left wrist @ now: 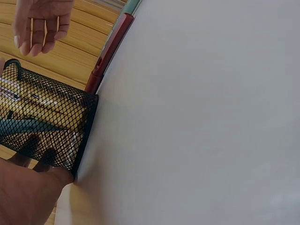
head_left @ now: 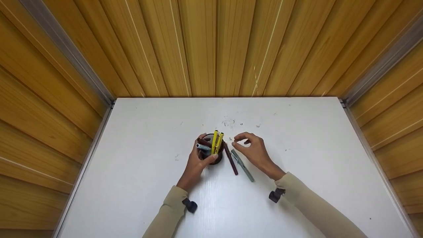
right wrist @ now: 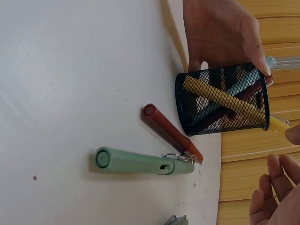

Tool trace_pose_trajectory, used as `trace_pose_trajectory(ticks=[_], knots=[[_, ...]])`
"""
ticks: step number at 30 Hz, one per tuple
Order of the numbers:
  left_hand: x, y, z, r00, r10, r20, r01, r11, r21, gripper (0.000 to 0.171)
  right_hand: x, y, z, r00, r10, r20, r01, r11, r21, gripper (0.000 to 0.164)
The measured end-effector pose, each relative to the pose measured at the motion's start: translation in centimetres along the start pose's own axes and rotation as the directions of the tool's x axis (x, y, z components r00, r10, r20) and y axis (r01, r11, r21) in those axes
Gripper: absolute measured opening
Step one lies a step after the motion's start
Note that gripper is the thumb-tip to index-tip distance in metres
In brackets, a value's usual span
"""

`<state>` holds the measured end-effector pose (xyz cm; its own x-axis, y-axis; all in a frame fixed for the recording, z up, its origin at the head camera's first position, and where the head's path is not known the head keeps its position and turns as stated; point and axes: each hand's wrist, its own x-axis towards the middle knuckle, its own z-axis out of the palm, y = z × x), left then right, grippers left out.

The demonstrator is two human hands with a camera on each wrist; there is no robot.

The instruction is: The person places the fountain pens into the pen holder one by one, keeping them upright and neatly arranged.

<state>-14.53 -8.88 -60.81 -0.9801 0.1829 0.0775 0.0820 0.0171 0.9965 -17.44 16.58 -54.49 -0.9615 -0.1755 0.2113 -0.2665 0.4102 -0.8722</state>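
Note:
My left hand [head_left: 195, 162] grips a black wire-mesh pen holder [right wrist: 220, 119] standing on the white table, the thumb along its near side. Two yellow pens [head_left: 217, 142], a light blue pen [head_left: 202, 146] and a dark red one stick up from it. Just right of the holder, my right hand [head_left: 254, 150] is raised with bent, loose fingers and nothing between thumb and forefinger. Between the hands, a dark red pen [head_left: 231, 160] and a grey-green pen [right wrist: 136, 161] with a metal clip lie side by side on the table.
The white tabletop [head_left: 138, 158] carries small dark marks behind the holder. Wood-patterned panels [head_left: 198, 49] rise behind it and on both sides. In the right wrist view, the clipped end of another grey-green thing [right wrist: 178, 221] shows at the lower edge.

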Motion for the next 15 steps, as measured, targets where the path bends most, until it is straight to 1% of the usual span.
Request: trace_pose_trajectory(ticks=[6,10,15], knots=[[0.1,0.1,0.0,1.000,0.001,-0.005,-0.001,1.000,0.007,0.088,-1.0,1.4,-1.0,0.999,0.033,-0.006,-0.033,0.999,0.003,0.017],[0.0,0.1,0.0,1.000,0.000,-0.007,0.000,1.000,0.021,0.089,-1.7,2.3,-1.5,0.998,0.065,-0.011,-0.065,0.998,-0.021,0.021],[-0.1,0.0,-0.1,1.000,-0.011,-0.007,0.011,1.000,0.023,0.090,-2.5,3.0,-2.0,0.995,0.095,-0.025,-0.096,0.994,-0.042,0.021]])
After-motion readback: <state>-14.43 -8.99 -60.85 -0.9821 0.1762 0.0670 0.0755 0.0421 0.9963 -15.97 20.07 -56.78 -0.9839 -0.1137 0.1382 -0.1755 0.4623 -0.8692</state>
